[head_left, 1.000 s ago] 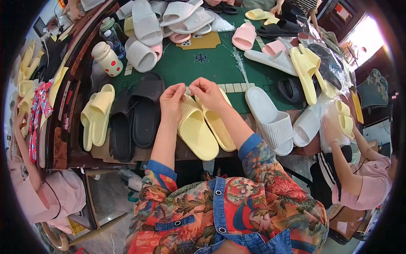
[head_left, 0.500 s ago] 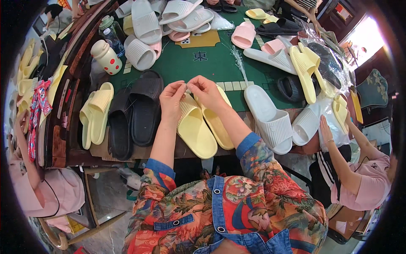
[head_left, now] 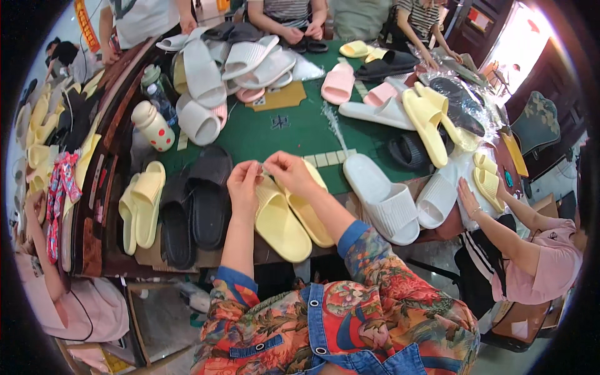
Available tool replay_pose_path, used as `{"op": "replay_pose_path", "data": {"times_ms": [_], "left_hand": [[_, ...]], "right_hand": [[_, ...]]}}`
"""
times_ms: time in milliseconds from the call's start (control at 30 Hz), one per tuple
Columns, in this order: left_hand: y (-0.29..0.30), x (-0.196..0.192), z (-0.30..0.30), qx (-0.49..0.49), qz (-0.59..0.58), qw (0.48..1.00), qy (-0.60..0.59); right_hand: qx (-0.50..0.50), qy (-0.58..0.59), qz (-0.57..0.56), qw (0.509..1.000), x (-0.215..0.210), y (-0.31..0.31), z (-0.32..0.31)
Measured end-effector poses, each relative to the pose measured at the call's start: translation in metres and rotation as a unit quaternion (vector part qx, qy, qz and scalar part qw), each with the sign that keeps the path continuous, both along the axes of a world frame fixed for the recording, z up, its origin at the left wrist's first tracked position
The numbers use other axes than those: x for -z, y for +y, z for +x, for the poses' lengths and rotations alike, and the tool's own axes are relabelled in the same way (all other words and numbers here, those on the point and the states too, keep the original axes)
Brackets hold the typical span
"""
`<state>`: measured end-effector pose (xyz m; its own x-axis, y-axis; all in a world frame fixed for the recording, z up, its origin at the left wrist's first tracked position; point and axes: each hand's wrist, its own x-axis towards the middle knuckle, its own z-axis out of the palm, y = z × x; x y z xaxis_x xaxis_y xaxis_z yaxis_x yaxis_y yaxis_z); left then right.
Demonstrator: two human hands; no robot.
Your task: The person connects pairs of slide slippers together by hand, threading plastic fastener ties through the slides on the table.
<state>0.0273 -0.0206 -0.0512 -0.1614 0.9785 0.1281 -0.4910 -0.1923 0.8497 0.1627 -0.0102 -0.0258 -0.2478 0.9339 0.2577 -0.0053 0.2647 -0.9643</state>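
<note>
Head view: step in hand looks like fine fingertip work above the yellow slippers [head_left: 285, 234], lying side by side at the green table's [head_left: 250, 139] near edge. Next move seems to need a steady pinch. Left hand [head_left: 244, 185], right hand [head_left: 292, 174]: fingertips pinched, nearly meeting; anything held too small to tell.

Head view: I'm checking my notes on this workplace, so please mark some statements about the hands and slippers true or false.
1. The left hand and right hand are close together. True.
2. The black slippers nearest the hands lie to their right. False: those black slippers lie to the left.
3. The white bottle with red dots is left of the hands. True.
4. A pink slipper lies just right of the nearest yellow slippers. False: a light grey slipper does.
</note>
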Motion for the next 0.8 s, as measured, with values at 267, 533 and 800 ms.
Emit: {"op": "replay_pose_path", "data": {"times_ms": [267,533,800], "left_hand": [[-0.005,0.002,-0.002,0.01,0.035,0.997,0.063],[-0.01,-0.001,0.008,-0.07,0.084,0.979,0.171],[-0.009,0.005,-0.014,-0.071,0.009,0.985,0.154]], "right_hand": [[-0.018,0.006,-0.006,1.0,-0.001,-0.001,0.0],[0.099,-0.125,0.114,0.981,-0.008,-0.01,-0.002],[0.153,-0.153,0.238,0.947,0.013,-0.004,0.0]]}}
